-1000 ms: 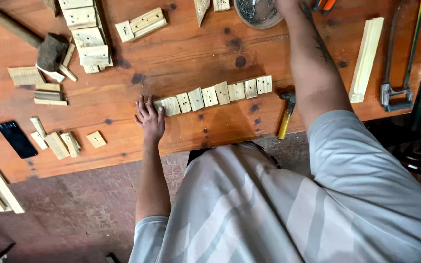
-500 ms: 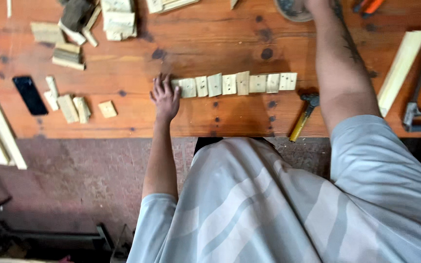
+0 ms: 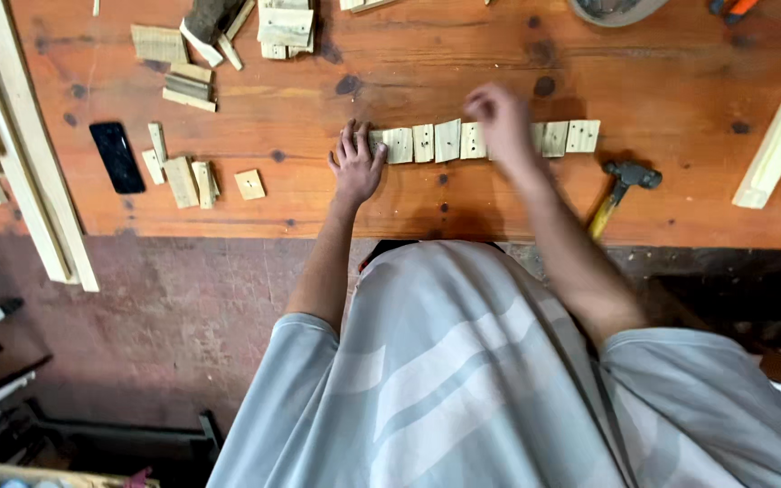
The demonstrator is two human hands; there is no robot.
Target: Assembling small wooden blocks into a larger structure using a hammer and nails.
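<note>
Your left hand point(image 3: 356, 163) lies flat, fingers spread, against the left end of the block row point(image 3: 449, 141). Your right hand point(image 3: 499, 117) hovers blurred over it; its grip is unclear.

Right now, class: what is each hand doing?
Left hand: open, flat at the end of the row of wooden blocks.
Right hand: blurred over row; cannot tell.

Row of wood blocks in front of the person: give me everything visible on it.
The row of wood blocks is pale, flat squarish pieces with small dark holes, laid edge to edge in a slightly uneven line on the orange-brown workbench. The left hand rests flat at its left end; the right hand, blurred, covers part of the middle.
</note>
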